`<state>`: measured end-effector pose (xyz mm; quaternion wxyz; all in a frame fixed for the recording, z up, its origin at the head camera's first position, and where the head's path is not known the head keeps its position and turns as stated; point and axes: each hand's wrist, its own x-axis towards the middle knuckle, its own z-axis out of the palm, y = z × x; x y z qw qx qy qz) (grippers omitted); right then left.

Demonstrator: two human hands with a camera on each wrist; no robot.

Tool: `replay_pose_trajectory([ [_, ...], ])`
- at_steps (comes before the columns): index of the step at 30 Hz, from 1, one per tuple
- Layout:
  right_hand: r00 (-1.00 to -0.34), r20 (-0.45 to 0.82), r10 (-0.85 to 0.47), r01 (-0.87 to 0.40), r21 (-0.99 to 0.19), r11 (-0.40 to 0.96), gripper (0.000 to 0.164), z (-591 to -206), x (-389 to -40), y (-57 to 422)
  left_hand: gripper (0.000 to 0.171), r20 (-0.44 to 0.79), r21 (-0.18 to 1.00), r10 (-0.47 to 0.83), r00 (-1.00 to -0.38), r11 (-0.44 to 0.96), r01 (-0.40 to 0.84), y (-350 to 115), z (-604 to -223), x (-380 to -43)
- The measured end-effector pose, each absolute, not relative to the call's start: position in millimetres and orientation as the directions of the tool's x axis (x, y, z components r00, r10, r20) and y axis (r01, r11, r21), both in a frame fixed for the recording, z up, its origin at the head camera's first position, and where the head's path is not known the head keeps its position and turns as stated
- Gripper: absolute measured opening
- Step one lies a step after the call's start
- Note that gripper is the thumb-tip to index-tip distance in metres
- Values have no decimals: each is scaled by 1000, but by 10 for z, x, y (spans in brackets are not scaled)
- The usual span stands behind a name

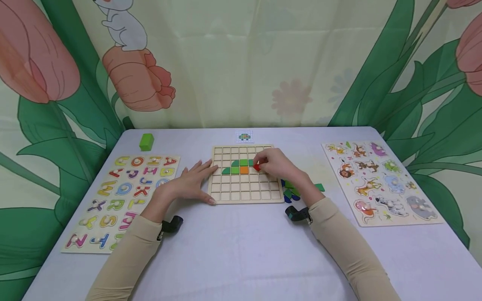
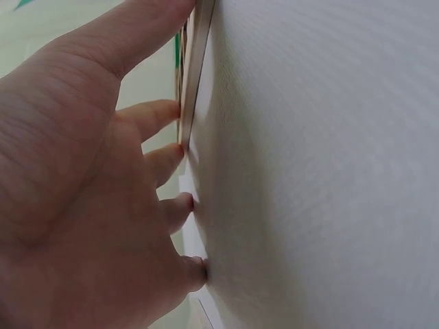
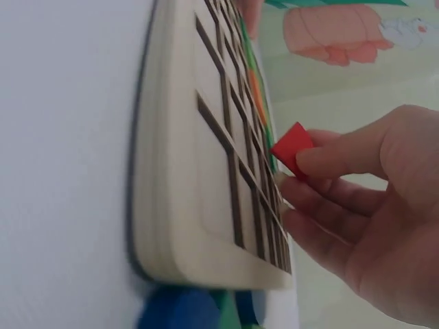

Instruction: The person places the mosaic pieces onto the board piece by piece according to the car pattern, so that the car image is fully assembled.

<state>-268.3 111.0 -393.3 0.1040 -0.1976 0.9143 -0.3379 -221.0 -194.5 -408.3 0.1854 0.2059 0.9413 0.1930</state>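
Observation:
A wooden grid board (image 1: 226,195) lies flat in the middle of the table. My left hand (image 1: 190,182) rests at its left side with fingers spread, thumb and fingertips at the board's edge. Between thumb and fingers, my right hand (image 1: 276,163) pinches a small red square tile (image 3: 293,148), one corner pointing at the grid. The tile is held close over the board, right of an orange tile (image 1: 244,170). Green tiles (image 1: 235,170), some with a rounded side, sit in cells around the orange one. In the head view the right fingers partly hide the red tile.
Loose blue and green tiles (image 1: 288,194) lie at the board's right edge, partly under the right forearm. A small pattern card (image 1: 244,136) lies behind the board. An alphabet puzzle (image 1: 109,200) is at left, an animal puzzle (image 1: 376,179) at right, a green block (image 1: 147,142) back left.

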Motion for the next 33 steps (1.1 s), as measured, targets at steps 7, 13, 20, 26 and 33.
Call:
replay_pose_trajectory([
  [7,-914,8,-406,-320,-630,708,28,-3970,-2640,979,116,-271,447,465,-843,836,318,-1943,-4089,-2209],
  [13,-916,9,-402,-339,-556,759,25,-3979,-2645,913,116,-261,442,458,-850,840,316,-1950,-4074,-2203],
  [20,-906,8,-423,-367,-513,776,30,-3966,-2641,885,116,-257,438,457,-852,841,318,-1958,-4081,-2212],
  [26,-903,13,-429,-382,-481,789,22,-3946,-2617,883,117,-256,432,460,-850,842,325,-1955,-4092,-2228],
  [33,-907,26,-420,-382,-472,795,16,-3982,-2629,896,117,-270,441,461,-846,840,317,-1953,-4093,-2225],
])
